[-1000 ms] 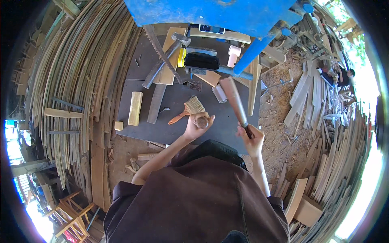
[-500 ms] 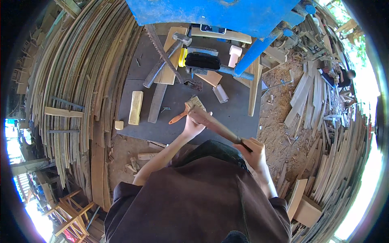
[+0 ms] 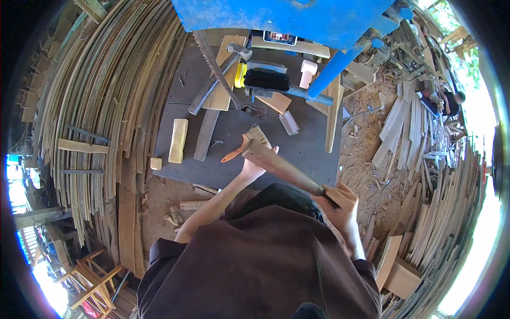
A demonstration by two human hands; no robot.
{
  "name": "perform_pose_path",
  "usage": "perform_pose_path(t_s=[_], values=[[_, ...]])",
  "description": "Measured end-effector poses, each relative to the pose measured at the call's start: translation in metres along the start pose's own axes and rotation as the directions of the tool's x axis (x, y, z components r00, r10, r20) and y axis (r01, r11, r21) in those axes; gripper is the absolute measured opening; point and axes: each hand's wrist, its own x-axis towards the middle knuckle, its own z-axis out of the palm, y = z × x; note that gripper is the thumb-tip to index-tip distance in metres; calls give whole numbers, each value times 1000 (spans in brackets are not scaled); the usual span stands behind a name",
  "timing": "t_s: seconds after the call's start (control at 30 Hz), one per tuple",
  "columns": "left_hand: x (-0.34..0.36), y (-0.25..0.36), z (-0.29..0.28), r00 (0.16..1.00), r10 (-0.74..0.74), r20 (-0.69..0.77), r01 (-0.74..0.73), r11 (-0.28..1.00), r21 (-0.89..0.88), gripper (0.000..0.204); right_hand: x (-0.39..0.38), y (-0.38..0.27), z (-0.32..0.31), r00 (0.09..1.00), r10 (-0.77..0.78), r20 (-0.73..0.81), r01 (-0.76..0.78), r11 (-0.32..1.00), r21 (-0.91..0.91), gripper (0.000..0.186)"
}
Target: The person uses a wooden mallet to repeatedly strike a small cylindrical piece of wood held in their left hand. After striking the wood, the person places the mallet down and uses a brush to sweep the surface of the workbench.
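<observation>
A long brown wooden piece (image 3: 287, 169) slants in front of my body, its broad end at the far left and its narrow, darker end at the near right. My left hand (image 3: 253, 169) holds the broad end from beneath, most of its fingers hidden behind the wood. At the narrow end, my right hand (image 3: 341, 205) is closed round the dark part, and I cannot make out exactly what that part is. A paintbrush (image 3: 245, 142) with an orange handle and pale bristles lies on the dark table (image 3: 303, 154) just beyond my left hand.
A hammer (image 3: 226, 74), a saw blade (image 3: 213, 66) and a yellowish wooden block (image 3: 178, 141) rest on the table. Blue machinery (image 3: 281, 15) overhangs its far side. Stacked boards (image 3: 95, 95) stand at the left; wood shavings (image 3: 366, 154) cover the floor at the right.
My right hand has moved a little right and nearer to me, along with the wooden piece's narrow end. The broad end has shifted slightly left; my left hand has hardly moved.
</observation>
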Motion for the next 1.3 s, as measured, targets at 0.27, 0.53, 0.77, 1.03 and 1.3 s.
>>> perform_pose_path(t_s=[0.27, 0.53, 0.77, 1.03, 1.3], values=[[-10, 6, 4, 980, -198, -10, 120, 636, -762, 26, -12, 12, 18, 997, 78, -2, -78, 993, -92, 23], [-4, 4, 3, 996, -85, -26, 56, 824, -564, 19, 2, -10, 5, 979, -82, -187, 88, 996, 22, 28], [-8, 2, 6, 971, -63, -230, -48, 893, -448, 22, 10, -19, -4, 990, -64, -124, 60, 997, -40, 27], [2, 7, 5, 978, 42, -204, -115, 924, -364, 26, 0, -6, 17, 999, -25, 33, 30, 987, -159, 27], [5, 12, 5, 978, -25, -209, -67, 904, -421, 25, 3, -2, 25, 1000, -24, -15, 23, 998, -52, 26]])
